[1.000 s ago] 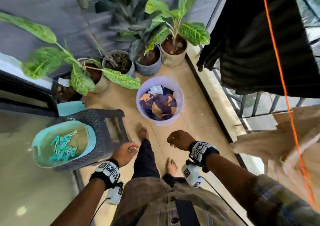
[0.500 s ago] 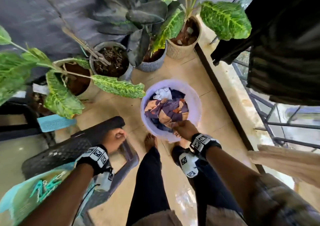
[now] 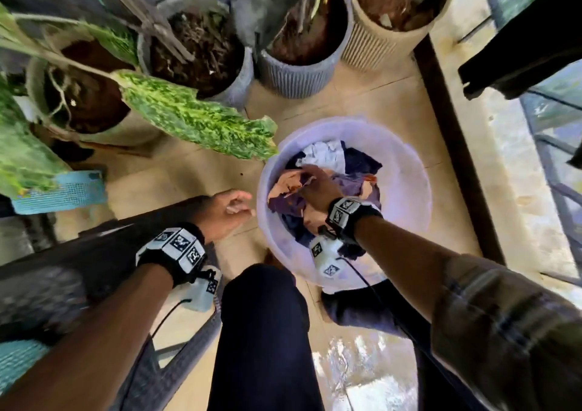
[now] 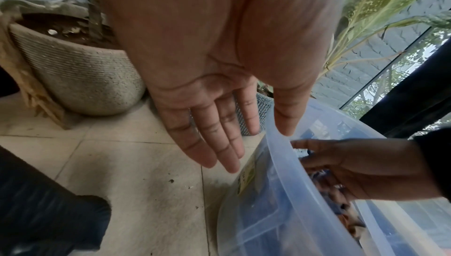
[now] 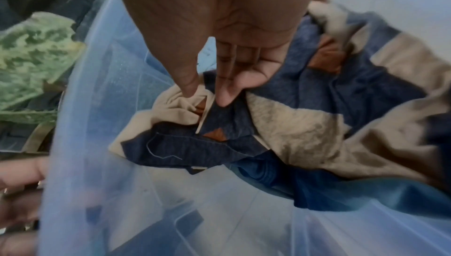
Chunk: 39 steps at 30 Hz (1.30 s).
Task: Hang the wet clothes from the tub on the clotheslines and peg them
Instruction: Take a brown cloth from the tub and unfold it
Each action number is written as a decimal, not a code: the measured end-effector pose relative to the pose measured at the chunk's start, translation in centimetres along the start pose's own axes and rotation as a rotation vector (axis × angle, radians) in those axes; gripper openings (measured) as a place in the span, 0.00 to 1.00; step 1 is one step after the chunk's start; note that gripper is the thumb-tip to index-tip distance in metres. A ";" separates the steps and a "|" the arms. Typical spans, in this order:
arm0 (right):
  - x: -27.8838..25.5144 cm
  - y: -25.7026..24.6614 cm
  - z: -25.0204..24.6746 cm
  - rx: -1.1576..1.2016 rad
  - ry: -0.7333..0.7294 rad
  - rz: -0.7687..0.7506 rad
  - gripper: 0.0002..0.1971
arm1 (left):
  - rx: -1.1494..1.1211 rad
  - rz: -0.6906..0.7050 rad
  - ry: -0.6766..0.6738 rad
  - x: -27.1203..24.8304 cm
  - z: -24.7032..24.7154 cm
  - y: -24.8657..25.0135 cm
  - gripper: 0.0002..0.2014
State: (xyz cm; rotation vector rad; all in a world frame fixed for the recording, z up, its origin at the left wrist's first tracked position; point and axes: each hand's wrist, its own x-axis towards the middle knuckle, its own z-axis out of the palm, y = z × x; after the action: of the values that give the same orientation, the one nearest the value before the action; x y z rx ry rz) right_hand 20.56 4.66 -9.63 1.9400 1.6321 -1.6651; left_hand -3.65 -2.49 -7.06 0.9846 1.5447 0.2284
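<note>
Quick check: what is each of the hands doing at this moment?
Left hand: open, fingers straight, beside the tub rim, holding nothing.
Right hand: inside the tub, pinching the patchwork cloth between thumb and fingers.

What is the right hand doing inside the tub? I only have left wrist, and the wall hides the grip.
Observer: The right hand pinches a fold of the beige-and-navy garment between thumb and fingertips.
Operator: Anything else in there?
Observer: Yes. The head view shows a white cloth at the far side of the tub, untouched.
Operator: What's under my left forearm?
Observer: A dark woven stool, blurred in the head view. The left hand is just past its edge, beside the tub.
</note>
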 end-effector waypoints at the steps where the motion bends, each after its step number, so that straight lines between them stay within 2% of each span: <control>1: 0.8 0.0 0.4 0.014 0.020 -0.021 0.28 | 0.013 -0.010 -0.010 0.3 0.4 0.2 0.15; 3: 1.9 0.1 1.1 -0.037 0.051 -0.038 0.24 | -0.023 -0.027 -0.028 0.9 1.1 0.1 0.13; 8: 2.2 0.3 1.8 -0.054 0.133 0.023 0.04 | -0.023 -0.017 -0.067 1.6 0.8 0.0 0.11; 14: -3.4 0.6 0.7 -0.031 0.205 0.044 0.11 | 0.027 0.028 0.030 -0.6 0.1 1.1 0.09; 16: -6.2 0.5 -0.2 -0.017 0.267 0.030 0.12 | 0.055 0.027 0.075 -2.3 -0.1 2.4 0.12; 18: -9.2 0.1 -1.0 0.036 0.278 0.022 0.16 | 0.095 0.013 0.066 -4.6 -0.2 4.4 0.12; 20: -11.7 -0.7 -1.8 0.069 0.227 0.016 0.20 | 0.144 0.006 0.033 -6.8 -0.5 6.4 0.12; 24: -18.1 -3.4 -4.9 0.083 0.159 0.024 0.17 | 0.252 0.087 -0.049 -12.0 -0.8 12.4 0.12; 26: -21.3 -4.9 -7.2 0.050 0.222 -0.013 0.15 | 0.307 0.154 -0.070 -14.3 -1.0 15.9 0.13; 29: -25.7 -7.6 -10.6 0.024 0.267 -0.090 0.12 | 0.328 0.219 -0.097 -17.2 -1.3 21.3 0.20; 30: -26.7 -8.4 -11.6 0.018 0.265 -0.133 0.09 | 0.333 0.262 -0.104 -17.8 -1.4 23.0 0.23; 33: -29.9 -11.1 -14.0 0.003 0.227 -0.303 0.12 | 0.360 0.433 -0.184 -19.3 -1.9 27.8 0.37; 35: -31.6 -12.3 -15.4 -0.044 0.215 -0.387 0.08 | 0.396 0.527 -0.232 -19.8 -1.9 30.1 0.40; 37: -33.7 -13.0 -16.9 -0.062 0.236 -0.444 0.07 | 0.434 0.576 -0.253 -21.0 -1.4 32.4 0.34; 39: -35.6 -13.4 -18.4 -0.042 0.278 -0.501 0.09 | 0.457 0.576 -0.214 -22.5 -1.3 34.4 0.20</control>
State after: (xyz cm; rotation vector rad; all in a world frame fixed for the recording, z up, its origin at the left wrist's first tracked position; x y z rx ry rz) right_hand 28.77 -0.01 31.57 1.9192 2.3984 -1.5268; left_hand 8.56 3.83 31.67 1.7532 1.1050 0.1636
